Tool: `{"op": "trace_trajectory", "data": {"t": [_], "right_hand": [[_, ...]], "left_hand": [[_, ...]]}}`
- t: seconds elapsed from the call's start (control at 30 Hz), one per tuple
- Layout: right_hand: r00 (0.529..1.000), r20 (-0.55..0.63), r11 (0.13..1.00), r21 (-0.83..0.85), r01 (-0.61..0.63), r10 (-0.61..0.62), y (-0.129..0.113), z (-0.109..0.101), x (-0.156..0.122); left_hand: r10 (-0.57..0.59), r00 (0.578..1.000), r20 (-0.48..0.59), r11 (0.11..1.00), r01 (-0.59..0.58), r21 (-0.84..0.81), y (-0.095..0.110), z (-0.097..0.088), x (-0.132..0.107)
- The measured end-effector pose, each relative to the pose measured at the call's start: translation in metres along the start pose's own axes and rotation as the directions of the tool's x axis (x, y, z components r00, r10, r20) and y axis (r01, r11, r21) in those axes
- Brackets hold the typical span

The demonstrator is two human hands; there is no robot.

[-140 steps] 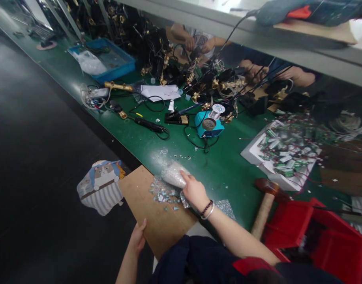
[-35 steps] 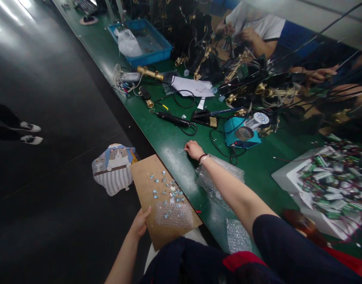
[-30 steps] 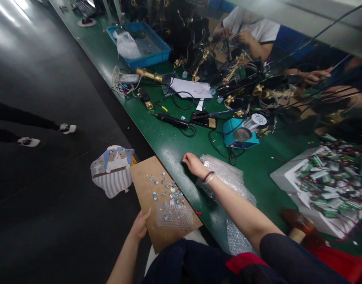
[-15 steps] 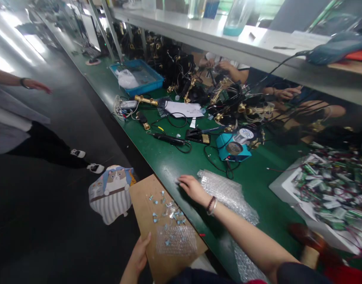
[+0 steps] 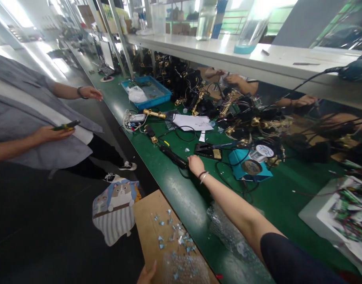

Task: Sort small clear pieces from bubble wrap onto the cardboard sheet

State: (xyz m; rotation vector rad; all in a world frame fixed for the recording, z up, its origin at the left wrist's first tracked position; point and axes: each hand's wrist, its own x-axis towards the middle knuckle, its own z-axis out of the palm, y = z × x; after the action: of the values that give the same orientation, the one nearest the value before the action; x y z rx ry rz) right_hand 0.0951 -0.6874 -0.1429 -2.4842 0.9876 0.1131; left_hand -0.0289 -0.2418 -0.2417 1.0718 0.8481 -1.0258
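My right hand (image 5: 196, 165) reaches far out over the green bench (image 5: 181, 197). Its fingers are curled down against the rear end of a black soldering iron (image 5: 172, 156), and what they hold is hidden. At the bottom edge, only the thumb and fingertips of my left hand (image 5: 147, 276) show, gripping a brown cardboard sheet (image 5: 149, 217) that juts out from the bench edge. Several small blue and silver bits (image 5: 175, 240) lie scattered on the sheet, with a piece of bubble wrap (image 5: 186, 273) beside them. More bubble wrap (image 5: 228, 232) lies on the bench under my forearm.
A person in a grey shirt (image 5: 27, 118) stands close at the left, holding a thin tool. A cat-print bag (image 5: 115, 209) sits on the floor. On the bench are a teal solder stand (image 5: 251, 166), a blue tray (image 5: 148, 90), tangled cables and brass fittings (image 5: 228, 114), and a white tray of parts (image 5: 343, 209).
My right hand has moved from the bench edge by the bubble wrap out to the black soldering iron. The view has tilted up. A person has walked in from the left.
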Motion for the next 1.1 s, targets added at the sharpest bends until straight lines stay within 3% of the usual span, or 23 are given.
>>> {"op": "trace_trajectory", "data": {"t": [0.17, 0.27, 0.37, 0.5, 0.6, 0.7, 0.77, 0.83, 0.9, 0.97, 1.03, 1.1], "right_hand": [[0.981, 0.094, 0.984, -0.027, 0.175, -0.172, -0.002, -0.016, 0.05], [0.968, 0.166, 0.98, -0.035, 0.197, -0.189, 0.009, -0.019, 0.049], [0.98, 0.162, 0.989, -0.071, 0.129, -0.116, 0.032, -0.016, 0.007], [0.986, 0.166, 0.992, -0.125, 0.016, 0.005, 0.048, 0.004, -0.085], [0.963, 0.257, 0.992, -0.078, 0.099, -0.076, 0.034, 0.024, -0.152], [0.931, 0.277, 0.971, 0.034, 0.239, -0.239, 0.025, 0.022, -0.196], [0.944, 0.227, 0.971, 0.04, 0.235, -0.238, 0.04, 0.007, -0.213], [0.969, 0.221, 0.992, -0.03, 0.118, -0.109, 0.073, -0.011, -0.226], [0.962, 0.269, 0.992, -0.126, -0.012, 0.046, 0.111, -0.024, -0.238], [0.959, 0.258, 0.983, -0.167, -0.071, 0.113, 0.14, -0.028, -0.245], [0.973, 0.166, 0.981, -0.132, -0.14, 0.161, 0.147, -0.023, -0.241], [0.972, 0.059, 0.972, -0.059, -0.226, 0.229, 0.13, -0.012, -0.23]], "left_hand": [[-0.028, 0.999, 0.02, 1.0, 0.028, 0.007, 0.002, -0.004, 0.003], [-0.021, 1.0, 0.012, 0.999, 0.021, -0.039, 0.002, 0.004, -0.002], [0.0, 0.998, -0.067, 0.996, -0.006, -0.087, 0.005, 0.02, -0.011], [-0.035, 0.999, -0.03, 0.997, 0.032, -0.071, 0.016, 0.043, -0.033], [-0.02, 0.998, -0.067, 0.999, 0.022, 0.027, 0.026, 0.056, -0.046], [0.007, 0.996, -0.094, 0.994, 0.004, 0.11, 0.031, 0.06, -0.047], [0.023, 0.997, -0.069, 0.99, -0.013, 0.14, 0.033, 0.059, -0.045], [0.032, 0.998, -0.049, 0.988, -0.024, 0.154, 0.036, 0.057, -0.042], [0.039, 0.998, -0.055, 0.984, -0.029, 0.173, 0.039, 0.056, -0.041], [0.052, 0.996, -0.073, 0.979, -0.037, 0.201, 0.043, 0.056, -0.041], [0.056, 0.996, -0.066, 0.973, -0.039, 0.227, 0.046, 0.057, -0.041], [0.055, 0.997, -0.049, 0.968, -0.041, 0.247, 0.049, 0.057, -0.041]]}}
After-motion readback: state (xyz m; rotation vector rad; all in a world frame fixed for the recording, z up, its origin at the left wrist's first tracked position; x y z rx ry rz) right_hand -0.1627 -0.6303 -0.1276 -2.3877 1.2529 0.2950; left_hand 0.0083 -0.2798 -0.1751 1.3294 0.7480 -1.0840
